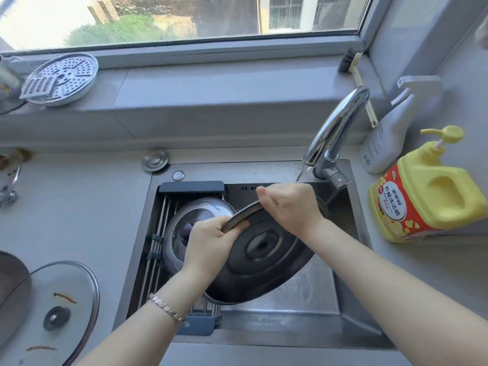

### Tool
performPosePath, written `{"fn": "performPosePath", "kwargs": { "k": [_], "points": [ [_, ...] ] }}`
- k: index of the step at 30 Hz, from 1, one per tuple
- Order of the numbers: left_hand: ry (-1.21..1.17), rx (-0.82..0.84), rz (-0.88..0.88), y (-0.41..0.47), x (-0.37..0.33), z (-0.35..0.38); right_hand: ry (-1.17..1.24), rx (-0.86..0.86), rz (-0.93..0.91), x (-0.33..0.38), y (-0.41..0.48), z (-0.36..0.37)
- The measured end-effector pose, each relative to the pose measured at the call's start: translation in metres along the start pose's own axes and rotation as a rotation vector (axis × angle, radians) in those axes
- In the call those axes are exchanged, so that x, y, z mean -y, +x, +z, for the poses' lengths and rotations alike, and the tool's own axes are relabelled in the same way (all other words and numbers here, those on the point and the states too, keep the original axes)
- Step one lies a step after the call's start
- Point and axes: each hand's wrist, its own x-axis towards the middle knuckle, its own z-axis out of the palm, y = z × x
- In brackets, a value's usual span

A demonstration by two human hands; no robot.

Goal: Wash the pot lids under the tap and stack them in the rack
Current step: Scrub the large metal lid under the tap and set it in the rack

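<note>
A dark metal pot lid (264, 262) is held tilted over the sink (351, 299), its knob side facing me. My left hand (211, 241) grips its upper left rim. My right hand (290, 207) rests over the top rim, close to the thin stream falling from the chrome tap (335, 128). In the wire rack (158, 233) on the sink's left side lies a glass lid (179, 228), partly hidden behind my left hand. Another glass lid (58, 307) with brown smears lies on the counter at the lower left.
A yellow dish soap jug (427, 188) and a white spray bottle (388, 133) stand right of the tap. A perforated steamer plate (63, 77) with a small grater sits on the windowsill. A brush (353, 67) leans in the window corner. A pan edge (10, 291) shows at far left.
</note>
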Motion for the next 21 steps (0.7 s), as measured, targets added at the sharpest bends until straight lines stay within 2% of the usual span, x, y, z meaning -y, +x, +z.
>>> {"fn": "performPosePath", "kwargs": {
  "k": [3, 4, 6, 8, 12, 14, 16, 18, 20, 21],
  "points": [
    [-0.082, -0.079, -0.078, -0.003, 0.01, -0.007, 0.107, 0.13, 0.495, -0.029, -0.013, -0.011],
    [-0.098, -0.102, -0.099, -0.003, 0.013, -0.008, 0.127, 0.145, 0.597, -0.036, -0.016, -0.013],
    [-0.099, -0.125, -0.107, -0.003, 0.016, -0.008, 0.112, 0.166, 0.655, -0.038, -0.014, -0.018],
    [-0.081, -0.118, -0.078, -0.004, 0.013, -0.006, 0.053, 0.159, 0.567, -0.028, -0.007, -0.018],
    [-0.031, -0.022, 0.002, -0.003, 0.003, -0.001, 0.069, 0.05, 0.015, 0.001, 0.002, -0.013],
    [-0.047, -0.015, -0.018, -0.003, 0.004, 0.0, 0.076, 0.029, -0.031, -0.002, -0.002, -0.009],
    [-0.073, -0.051, -0.061, -0.006, 0.006, -0.002, 0.069, 0.058, 0.151, -0.014, -0.012, -0.011],
    [-0.128, -0.131, -0.124, -0.01, 0.011, -0.005, 0.094, 0.105, 0.478, -0.031, -0.025, -0.015],
    [-0.24, -0.199, -0.209, -0.012, 0.016, -0.007, 0.212, 0.071, 0.764, -0.047, -0.036, -0.018],
    [-0.292, -0.224, -0.244, -0.013, 0.017, -0.007, 0.273, 0.052, 0.835, -0.051, -0.038, -0.02]
  ]
}}
